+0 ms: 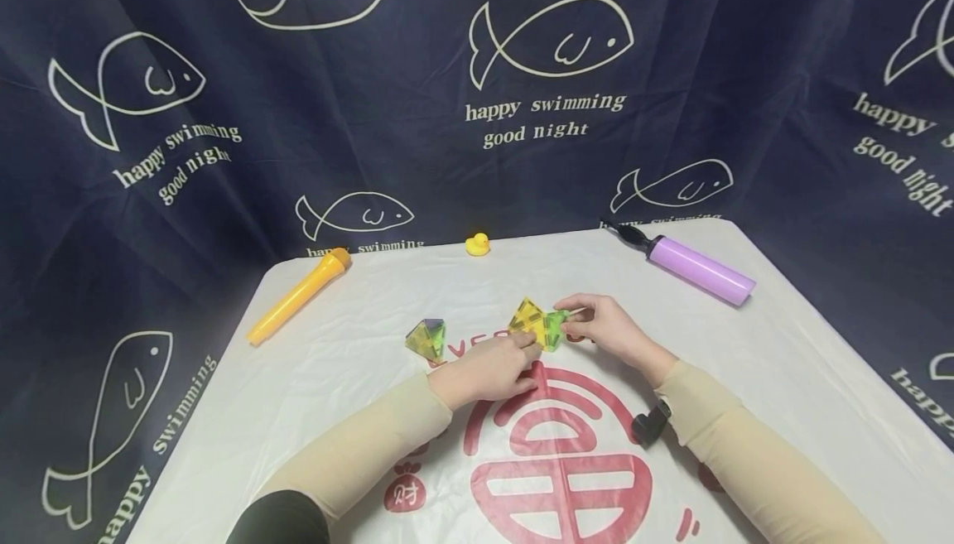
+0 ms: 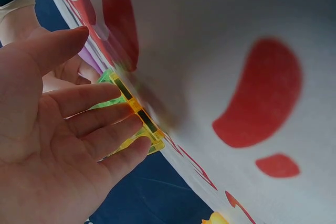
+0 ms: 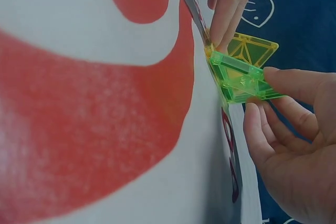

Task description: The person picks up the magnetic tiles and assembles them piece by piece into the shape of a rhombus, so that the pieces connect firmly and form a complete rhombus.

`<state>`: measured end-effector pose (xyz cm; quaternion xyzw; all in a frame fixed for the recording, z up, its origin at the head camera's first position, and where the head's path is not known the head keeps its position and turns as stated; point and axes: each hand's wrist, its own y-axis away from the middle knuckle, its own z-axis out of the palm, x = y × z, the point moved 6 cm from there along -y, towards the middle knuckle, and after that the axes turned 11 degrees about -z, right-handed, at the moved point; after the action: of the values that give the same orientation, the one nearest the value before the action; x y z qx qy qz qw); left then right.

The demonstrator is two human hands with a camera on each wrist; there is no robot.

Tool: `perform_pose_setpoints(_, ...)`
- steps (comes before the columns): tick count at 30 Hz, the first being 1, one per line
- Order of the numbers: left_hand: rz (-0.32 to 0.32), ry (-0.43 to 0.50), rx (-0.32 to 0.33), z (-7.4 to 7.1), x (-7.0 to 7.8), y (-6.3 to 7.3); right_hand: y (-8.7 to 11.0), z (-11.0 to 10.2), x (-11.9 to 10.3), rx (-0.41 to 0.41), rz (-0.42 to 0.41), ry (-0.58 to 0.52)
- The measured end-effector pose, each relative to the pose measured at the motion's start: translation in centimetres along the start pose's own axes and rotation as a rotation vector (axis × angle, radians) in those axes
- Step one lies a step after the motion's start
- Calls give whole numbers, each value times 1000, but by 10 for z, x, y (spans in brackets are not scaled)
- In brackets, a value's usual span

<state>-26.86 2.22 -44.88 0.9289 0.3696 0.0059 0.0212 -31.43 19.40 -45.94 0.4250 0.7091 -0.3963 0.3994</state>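
Near the middle of the table, yellow see-through magnetic tiles (image 1: 525, 315) stand joined beside green magnetic tiles (image 1: 554, 330). My right hand (image 1: 604, 325) pinches a green tile between thumb and fingers; in the right wrist view the green piece (image 3: 239, 80) meets the yellow one (image 3: 256, 51), which tilts up behind it. My left hand (image 1: 498, 368) lies with fingers extended, fingertips on the yellow tile's near side. The left wrist view shows those fingers (image 2: 113, 127) nearly straight against the yellow edge (image 2: 147, 120).
A second cluster of yellow, green and purple tiles (image 1: 426, 339) sits left of my left hand. Farther out are an orange toy microphone (image 1: 301, 296), a yellow rubber duck (image 1: 478, 244) at the back edge, and a purple hand pump (image 1: 701, 269) at the back right.
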Motion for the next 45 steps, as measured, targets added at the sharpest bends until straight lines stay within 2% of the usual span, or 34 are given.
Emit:
perform_pose_setpoints(6,6,3,14,0,-1,0,-6,5,0,3,5,-19)
perform_pose_setpoints(14,19,2,31,-1,0,1,-10,7,3,-6,-7,21)
perform_pose_setpoints(30,16,-20,29,-4,1,2,-17,15,11,-13,44,3)
perform_pose_setpoints(36,32,-17,51,-3,1,2,-17,18,0,-26,22,16)
perform_pose_setpoints(42,12,-6,26,-1,0,2,-12,20,-30,-51,20,25)
perform_pose_setpoints(45,2,-7,15,-1,0,2,-12,21,-34,-55,15,30)
